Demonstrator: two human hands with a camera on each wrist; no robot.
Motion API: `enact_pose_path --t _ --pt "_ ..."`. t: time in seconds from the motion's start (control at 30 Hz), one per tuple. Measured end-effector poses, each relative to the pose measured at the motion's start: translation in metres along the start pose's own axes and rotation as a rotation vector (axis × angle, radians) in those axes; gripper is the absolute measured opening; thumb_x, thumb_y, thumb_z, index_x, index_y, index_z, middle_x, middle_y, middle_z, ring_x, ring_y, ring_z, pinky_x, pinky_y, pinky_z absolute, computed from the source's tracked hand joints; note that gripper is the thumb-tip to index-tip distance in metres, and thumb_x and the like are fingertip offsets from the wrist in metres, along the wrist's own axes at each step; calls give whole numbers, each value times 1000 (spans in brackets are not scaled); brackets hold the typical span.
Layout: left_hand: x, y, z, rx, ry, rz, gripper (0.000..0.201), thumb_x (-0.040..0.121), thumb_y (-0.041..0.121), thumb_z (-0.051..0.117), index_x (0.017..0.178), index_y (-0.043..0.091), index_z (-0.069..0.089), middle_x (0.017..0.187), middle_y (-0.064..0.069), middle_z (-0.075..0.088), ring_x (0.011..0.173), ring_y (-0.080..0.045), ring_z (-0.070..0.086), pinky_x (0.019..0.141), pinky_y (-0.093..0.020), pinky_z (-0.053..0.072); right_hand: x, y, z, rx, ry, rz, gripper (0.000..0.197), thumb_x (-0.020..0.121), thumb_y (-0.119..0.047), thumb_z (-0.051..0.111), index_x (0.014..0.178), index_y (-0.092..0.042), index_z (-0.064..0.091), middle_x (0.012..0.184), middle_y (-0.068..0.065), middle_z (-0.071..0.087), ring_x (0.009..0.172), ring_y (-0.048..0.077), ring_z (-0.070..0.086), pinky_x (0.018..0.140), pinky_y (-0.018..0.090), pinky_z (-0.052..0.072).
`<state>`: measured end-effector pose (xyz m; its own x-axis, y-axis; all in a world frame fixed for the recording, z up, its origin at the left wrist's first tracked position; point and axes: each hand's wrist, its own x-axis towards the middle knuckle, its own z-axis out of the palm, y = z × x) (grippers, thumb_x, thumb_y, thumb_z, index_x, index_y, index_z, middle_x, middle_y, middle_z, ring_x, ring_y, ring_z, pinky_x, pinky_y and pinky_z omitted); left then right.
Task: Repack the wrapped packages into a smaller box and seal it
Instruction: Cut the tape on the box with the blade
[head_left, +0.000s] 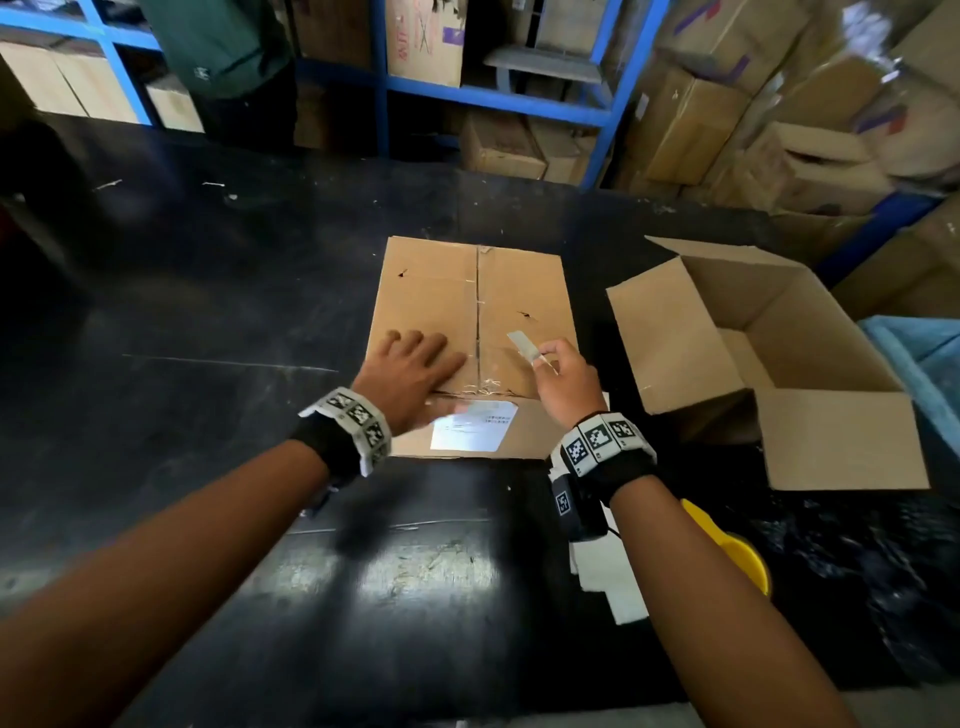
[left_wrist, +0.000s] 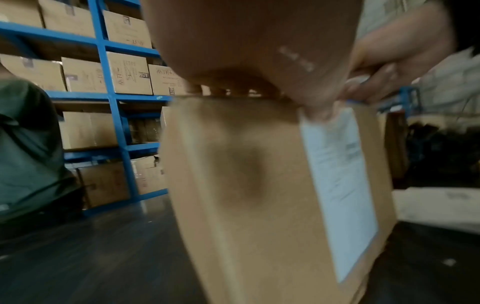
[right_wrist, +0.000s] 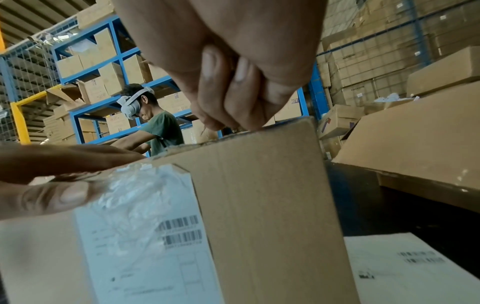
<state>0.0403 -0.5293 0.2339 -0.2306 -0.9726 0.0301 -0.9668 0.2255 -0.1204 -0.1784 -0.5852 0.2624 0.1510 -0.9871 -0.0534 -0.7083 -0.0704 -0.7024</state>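
Note:
A closed cardboard box (head_left: 441, 291) with a taped centre seam lies mid-table, a white shipping label (head_left: 472, 426) on its near side. My left hand (head_left: 415, 358) rests flat on the box top, fingers straight. Just right of the seam my right hand (head_left: 558, 371) hovers over the near part of the lid, pinching a small flat grey strip (head_left: 523, 344) that points up and away. The left wrist view shows the box side (left_wrist: 246, 185) and label (left_wrist: 340, 185). In the right wrist view curled right fingers (right_wrist: 233, 88) hang over the box's top edge (right_wrist: 259, 185).
An open, empty-looking cardboard box (head_left: 727, 296) stands to the right, flaps spread. A yellow object (head_left: 732, 551) and white papers (head_left: 613, 592) lie by my right forearm. A person in a green shirt (head_left: 223, 47) stands across the black table (head_left: 208, 312). Blue shelving (head_left: 498, 101) holds cartons behind.

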Motion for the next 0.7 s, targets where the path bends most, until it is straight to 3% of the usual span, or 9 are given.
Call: enact_pose_path --t 0.13,0.23,0.33,0.43,0.57,0.7 --pt "2 -12 4 -31 -141 7 88 79 76 -11 146 34 27 152 -2 31 140 -30 28 110 -61 19 -7 6 5 50 -31 8 24 99 -24 45 122 -20 52 102 -1 57 85 16 55 70 25 40" --pt "11 2 4 -54 -92 -80 87 77 75 -14 147 36 22 156 3 22 144 -25 19 110 -63 15 -12 9 6 108 -36 5 26 98 -22 45 123 -20 53 109 -1 58 93 16 54 79 27 43" --pt "24 16 3 -83 -76 -144 75 82 73 5 147 37 14 158 5 13 146 -24 9 111 -63 8 -17 15 2 156 -49 39 26 98 -21 45 123 -20 53 107 -1 58 90 15 54 72 26 41" --pt "31 23 4 -119 -63 -168 70 86 73 15 147 38 13 158 6 9 146 -22 5 112 -62 4 -23 26 -1 178 -17 85 23 95 -20 48 115 -24 58 93 1 60 79 18 55 67 27 42" --pt "32 15 6 -183 -69 -160 69 87 71 17 147 37 15 158 8 9 146 -20 4 113 -60 0 -30 36 -1 275 15 142 25 87 -14 53 83 -39 59 72 0 59 66 21 54 65 31 43" --pt "32 13 10 -163 -54 -129 68 88 67 11 148 34 15 159 6 9 146 -22 3 114 -57 2 -35 35 1 335 41 183 25 87 -9 53 85 -33 60 68 -4 56 60 19 51 60 27 43"
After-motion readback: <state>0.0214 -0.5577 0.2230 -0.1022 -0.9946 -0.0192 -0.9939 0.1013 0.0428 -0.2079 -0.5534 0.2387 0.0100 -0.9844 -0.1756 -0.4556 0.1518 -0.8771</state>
